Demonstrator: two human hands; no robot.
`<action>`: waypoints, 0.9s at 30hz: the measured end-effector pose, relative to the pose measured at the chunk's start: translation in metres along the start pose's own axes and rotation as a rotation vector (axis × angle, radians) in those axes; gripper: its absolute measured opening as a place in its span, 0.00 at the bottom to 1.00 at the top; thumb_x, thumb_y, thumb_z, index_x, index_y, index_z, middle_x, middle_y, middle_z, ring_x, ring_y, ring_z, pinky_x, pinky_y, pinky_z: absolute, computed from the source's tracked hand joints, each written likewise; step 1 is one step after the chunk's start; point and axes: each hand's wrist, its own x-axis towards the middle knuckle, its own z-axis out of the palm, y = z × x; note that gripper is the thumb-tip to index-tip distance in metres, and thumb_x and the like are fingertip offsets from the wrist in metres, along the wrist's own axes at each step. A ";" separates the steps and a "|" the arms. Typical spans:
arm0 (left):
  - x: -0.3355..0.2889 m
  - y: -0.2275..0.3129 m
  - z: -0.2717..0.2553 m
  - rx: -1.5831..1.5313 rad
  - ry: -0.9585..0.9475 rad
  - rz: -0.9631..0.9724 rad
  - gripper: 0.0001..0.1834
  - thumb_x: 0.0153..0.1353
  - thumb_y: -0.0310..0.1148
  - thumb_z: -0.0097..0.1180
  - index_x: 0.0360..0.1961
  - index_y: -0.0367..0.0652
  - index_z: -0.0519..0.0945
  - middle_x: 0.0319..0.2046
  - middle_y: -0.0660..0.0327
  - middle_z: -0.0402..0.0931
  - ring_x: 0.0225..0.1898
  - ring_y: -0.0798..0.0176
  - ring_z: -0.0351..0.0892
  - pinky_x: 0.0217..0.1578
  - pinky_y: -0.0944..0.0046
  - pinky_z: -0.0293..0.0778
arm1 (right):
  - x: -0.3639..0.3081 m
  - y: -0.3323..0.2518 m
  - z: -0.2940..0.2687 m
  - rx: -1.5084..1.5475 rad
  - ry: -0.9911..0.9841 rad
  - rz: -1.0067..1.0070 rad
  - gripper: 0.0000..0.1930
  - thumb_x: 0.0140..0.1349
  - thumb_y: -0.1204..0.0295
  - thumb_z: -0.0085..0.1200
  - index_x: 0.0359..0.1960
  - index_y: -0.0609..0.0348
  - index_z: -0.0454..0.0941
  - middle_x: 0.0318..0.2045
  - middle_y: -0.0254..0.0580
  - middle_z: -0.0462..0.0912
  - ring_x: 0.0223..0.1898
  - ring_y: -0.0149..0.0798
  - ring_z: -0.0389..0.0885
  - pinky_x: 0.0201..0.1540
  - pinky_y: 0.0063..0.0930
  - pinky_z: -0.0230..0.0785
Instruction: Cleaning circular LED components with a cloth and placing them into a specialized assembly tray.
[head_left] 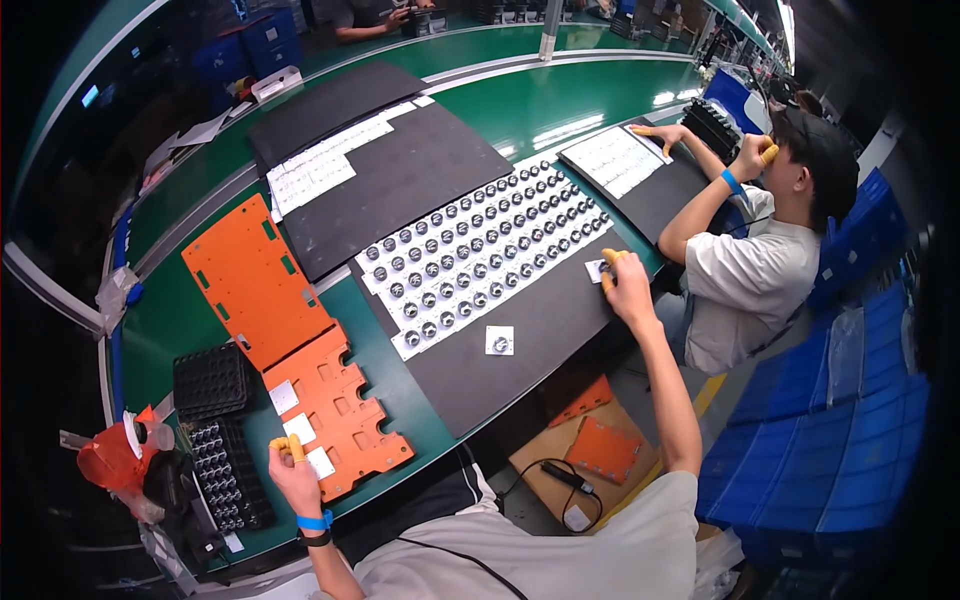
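My right hand (630,292), with yellow finger cots, reaches over the right edge of a black mat (510,375). Its fingers pinch a small white square plate (593,272) with a dark round part on it, partly hidden by the fingers. Another white square plate with a round part (500,341) lies alone on the mat. Many similar plates stand in rows (470,255) behind it. On the left, my left hand (295,482) is closed, its yellow-capped fingertips together beside a bare white plate (320,463) on an orange fixture (345,425). Whatever they may hold is hidden.
An orange panel (255,285) adjoins the fixture. Black trays (212,380) stand left, one with shiny round parts, near an orange container (108,458). At right a co-worker (765,260) handles a white sheet. Blue crates (820,430) and a cardboard sheet (570,465) lie below the bench.
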 end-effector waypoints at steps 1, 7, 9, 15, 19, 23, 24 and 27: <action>-0.001 0.001 0.001 -0.004 0.003 0.002 0.08 0.74 0.28 0.56 0.37 0.35 0.72 0.27 0.68 0.68 0.27 0.78 0.63 0.24 0.72 0.60 | 0.005 0.017 0.004 -0.021 0.037 -0.010 0.20 0.52 0.82 0.59 0.50 0.65 0.79 0.41 0.52 0.79 0.47 0.56 0.76 0.52 0.45 0.72; 0.001 0.004 -0.001 0.002 -0.015 -0.039 0.10 0.74 0.30 0.56 0.37 0.35 0.73 0.29 0.66 0.71 0.32 0.76 0.69 0.30 0.71 0.67 | 0.039 0.066 0.014 -0.130 0.049 0.011 0.20 0.51 0.85 0.54 0.49 0.68 0.78 0.41 0.55 0.79 0.48 0.58 0.76 0.52 0.46 0.72; 0.002 0.003 -0.001 0.021 -0.017 -0.061 0.09 0.74 0.30 0.57 0.38 0.34 0.73 0.30 0.66 0.72 0.32 0.76 0.70 0.30 0.71 0.67 | 0.047 0.073 0.018 -0.147 0.061 -0.001 0.19 0.50 0.85 0.54 0.47 0.67 0.77 0.41 0.54 0.79 0.47 0.56 0.76 0.51 0.45 0.72; 0.001 0.006 0.002 -0.001 -0.003 -0.036 0.08 0.73 0.28 0.57 0.39 0.35 0.73 0.29 0.68 0.70 0.29 0.78 0.66 0.26 0.72 0.63 | 0.057 0.082 0.025 -0.196 0.071 -0.034 0.19 0.49 0.85 0.55 0.46 0.66 0.78 0.41 0.50 0.80 0.47 0.53 0.76 0.49 0.43 0.73; 0.001 -0.001 0.000 -0.014 0.013 -0.021 0.08 0.73 0.28 0.57 0.39 0.35 0.73 0.28 0.68 0.70 0.28 0.78 0.65 0.25 0.72 0.62 | 0.062 0.080 0.027 -0.215 0.062 -0.041 0.19 0.50 0.85 0.55 0.47 0.65 0.80 0.41 0.47 0.80 0.47 0.52 0.76 0.48 0.43 0.73; -0.002 0.008 0.000 -0.015 0.000 -0.046 0.08 0.73 0.29 0.57 0.38 0.36 0.73 0.28 0.69 0.70 0.27 0.79 0.63 0.24 0.72 0.60 | 0.062 0.081 0.027 -0.234 0.042 -0.020 0.20 0.51 0.84 0.55 0.48 0.65 0.80 0.42 0.48 0.80 0.48 0.51 0.76 0.49 0.42 0.73; -0.002 0.010 0.001 -0.011 -0.002 -0.056 0.08 0.73 0.29 0.58 0.38 0.36 0.73 0.28 0.69 0.70 0.26 0.79 0.63 0.23 0.72 0.59 | 0.060 0.082 0.026 -0.242 0.038 -0.012 0.20 0.51 0.84 0.55 0.49 0.65 0.79 0.42 0.48 0.80 0.48 0.51 0.76 0.50 0.42 0.73; -0.001 0.005 0.001 0.004 -0.005 -0.048 0.08 0.73 0.29 0.58 0.38 0.35 0.73 0.28 0.68 0.70 0.26 0.79 0.63 0.22 0.72 0.59 | 0.058 0.075 0.023 -0.256 0.063 -0.005 0.21 0.51 0.82 0.58 0.51 0.65 0.79 0.44 0.49 0.80 0.49 0.51 0.76 0.51 0.43 0.73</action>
